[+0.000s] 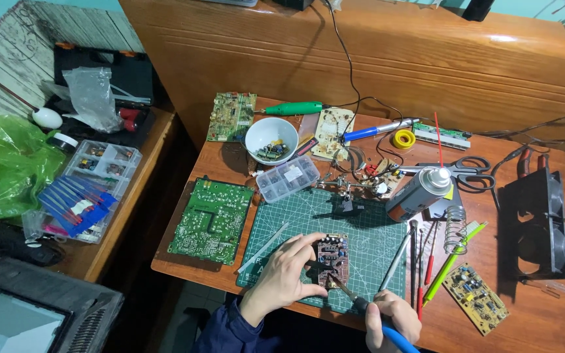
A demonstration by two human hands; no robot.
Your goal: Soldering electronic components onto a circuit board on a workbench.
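Both hands work at the near edge of the desk (531, 307), just below the camera. Left hand (282, 274): its fingers (305, 245) are curled around a small brown circuit board (332, 256), pinching its left edge and pressing it down on the green cutting mat (361, 222). Right hand (390, 317): closed in a pen grip on a blue-handled soldering iron (367, 307), whose tip touches the near part of the board, just right of the left fingertips.

The board looks light, thin and stiff, with small parts standing on its face, so I judge it fragile to bending and best held by its bare edges, as it is now, clear of the hot tip.

Well left of the fingers, on a lower side table, lie a green plastic bag (1, 163) and a clear parts organiser (102, 163). Nearer, just left of the mat, rests a large green circuit board (210, 221). Beyond the fingers stand a small clear parts box (287, 178) and a white bowl (271, 138) of components. Right of the fingers lie several slim hand tools (416, 261), side by side, then a coiled iron stand (454, 229), a spray can (418, 194) on its side, scissors (469, 171), and a small yellow board (475, 297). At the far right sits a black fan frame (537, 222).
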